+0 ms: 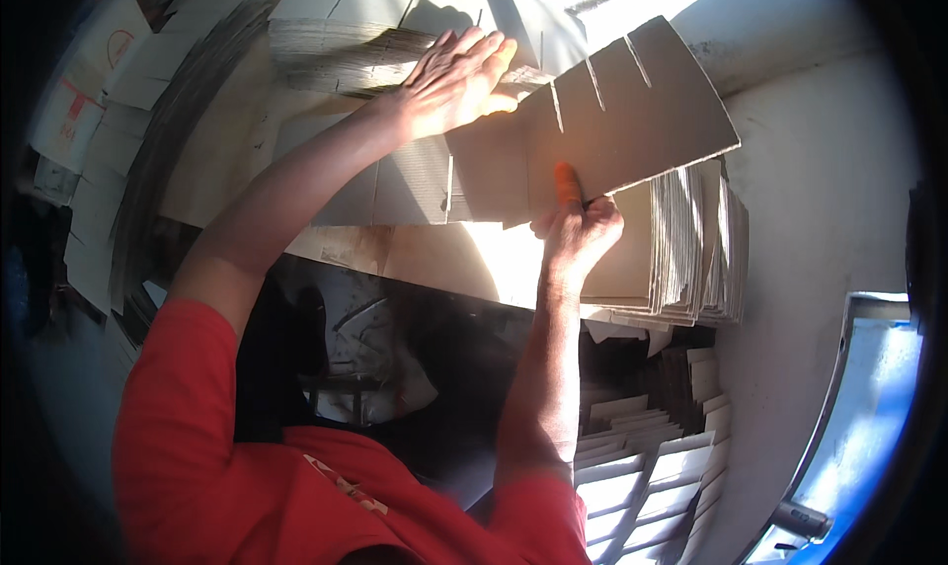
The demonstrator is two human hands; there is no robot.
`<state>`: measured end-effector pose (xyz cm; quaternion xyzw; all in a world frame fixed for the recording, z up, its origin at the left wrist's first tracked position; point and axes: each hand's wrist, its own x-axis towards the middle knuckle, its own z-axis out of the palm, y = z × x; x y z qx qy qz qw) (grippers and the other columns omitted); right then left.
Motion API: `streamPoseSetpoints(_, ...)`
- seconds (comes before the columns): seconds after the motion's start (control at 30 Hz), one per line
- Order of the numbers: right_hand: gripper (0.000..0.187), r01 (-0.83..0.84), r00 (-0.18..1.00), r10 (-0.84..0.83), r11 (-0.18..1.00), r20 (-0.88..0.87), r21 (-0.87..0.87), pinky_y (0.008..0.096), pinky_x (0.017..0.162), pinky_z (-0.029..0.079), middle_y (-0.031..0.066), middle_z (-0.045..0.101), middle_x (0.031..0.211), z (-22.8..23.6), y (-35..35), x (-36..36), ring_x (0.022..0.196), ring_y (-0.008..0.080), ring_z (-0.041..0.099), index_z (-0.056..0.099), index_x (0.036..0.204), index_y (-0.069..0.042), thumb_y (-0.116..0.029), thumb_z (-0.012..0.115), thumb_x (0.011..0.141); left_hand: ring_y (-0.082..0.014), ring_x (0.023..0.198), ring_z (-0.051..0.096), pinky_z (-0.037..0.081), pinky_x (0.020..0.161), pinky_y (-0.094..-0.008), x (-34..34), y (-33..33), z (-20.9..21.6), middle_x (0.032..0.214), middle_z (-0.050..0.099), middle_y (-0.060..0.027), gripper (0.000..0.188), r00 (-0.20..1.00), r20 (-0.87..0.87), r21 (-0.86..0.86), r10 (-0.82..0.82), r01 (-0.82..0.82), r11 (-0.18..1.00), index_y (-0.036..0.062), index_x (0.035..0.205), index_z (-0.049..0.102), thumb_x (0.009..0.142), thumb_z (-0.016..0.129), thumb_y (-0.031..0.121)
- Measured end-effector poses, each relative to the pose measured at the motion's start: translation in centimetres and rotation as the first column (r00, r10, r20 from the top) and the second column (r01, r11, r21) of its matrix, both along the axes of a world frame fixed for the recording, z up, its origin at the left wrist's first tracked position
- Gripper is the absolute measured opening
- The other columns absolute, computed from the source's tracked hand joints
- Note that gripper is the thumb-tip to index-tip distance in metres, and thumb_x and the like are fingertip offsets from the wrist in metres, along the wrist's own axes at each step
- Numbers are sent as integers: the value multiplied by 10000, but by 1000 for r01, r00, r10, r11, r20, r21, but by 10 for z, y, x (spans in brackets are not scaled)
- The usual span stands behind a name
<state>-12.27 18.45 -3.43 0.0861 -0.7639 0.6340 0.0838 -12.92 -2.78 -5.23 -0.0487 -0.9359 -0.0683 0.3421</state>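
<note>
My right hand (pixel 580 231) pinches the near edge of a slotted cardboard sheet (pixel 642 121), thumb on top and the other fingers partly hidden beneath. The sheet tilts up toward the right, and several narrow slits run in from its far edge. My left hand (pixel 456 83) reaches across to the sheet's far left side with its fingers stretched out, near a stack of slotted cardboard (pixel 321 51). Whether its palm touches the cardboard cannot be made out. Under the raised sheet lies another flat cardboard piece (pixel 405 185) on the table.
A thick cardboard stack (pixel 681 249) stands on the table's right end. More cardboard is piled at the left (pixel 188 91) and below at the lower right (pixel 642 476). A pale wall (pixel 800 190) and a blue door or window (pixel 879 397) bound the right side.
</note>
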Motion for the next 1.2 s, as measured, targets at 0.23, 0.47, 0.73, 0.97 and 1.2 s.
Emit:
streamPoseSetpoints(0.23, 356, 11, 998, -16, 997, 63, 74, 256, 333, 331, 22, 485, 426, 0, -6, -2, 348, 84, 436, 570, 577, -3, -199, 736, 825, -285, 1096, 481, 383, 947, -424, -57, -28, 1, 1148, 500, -160, 298, 866, 464, -282, 185, -54, 958, -23, 1115, 512, 886, 490, 167)
streamPoseSetpoints(0.47, 367, -22, 991, 10, 995, 134, 92, 251, 338, 347, 39, 517, 434, 5, -7, -2, 350, 95, 469, 559, 556, -14, -200, 741, 815, -255, 990, 549, 492, 839, -379, -62, -37, -8, 964, 574, -110, 149, 955, 295, -29, 22, -14, 999, 44, 917, 594, 876, 506, 157)
streamPoseSetpoints(0.73, 403, -7, 992, 3, 1000, 127, 25, 269, 306, 339, 52, 477, 399, 9, -7, 2, 323, 104, 455, 487, 562, -25, -185, 752, 821, -253, 987, 546, 518, 768, -374, -62, -45, -9, 930, 576, -95, 196, 981, 176, -33, -78, 85, 996, 7, 944, 591, 791, 597, 129)
streamPoseSetpoints(0.97, 318, -34, 995, 32, 999, 99, 21, 247, 325, 345, 40, 519, 436, 3, -5, -3, 344, 90, 466, 571, 620, -15, -186, 722, 841, -240, 1021, 535, 529, 748, -359, -51, -32, -16, 1036, 538, -103, 324, 968, 79, -212, -236, 248, 945, -35, 1094, 563, 791, 580, 79)
streamPoseSetpoints(1.2, 335, -73, 991, 59, 991, 116, 116, 242, 346, 373, 47, 525, 427, -5, 2, -12, 348, 91, 493, 600, 724, 13, -275, 699, 864, -221, 882, 528, 506, 604, -314, -19, 1, -17, 880, 521, -88, 105, 836, -186, -291, -515, 454, 842, -12, 737, 572, 712, 631, 71)
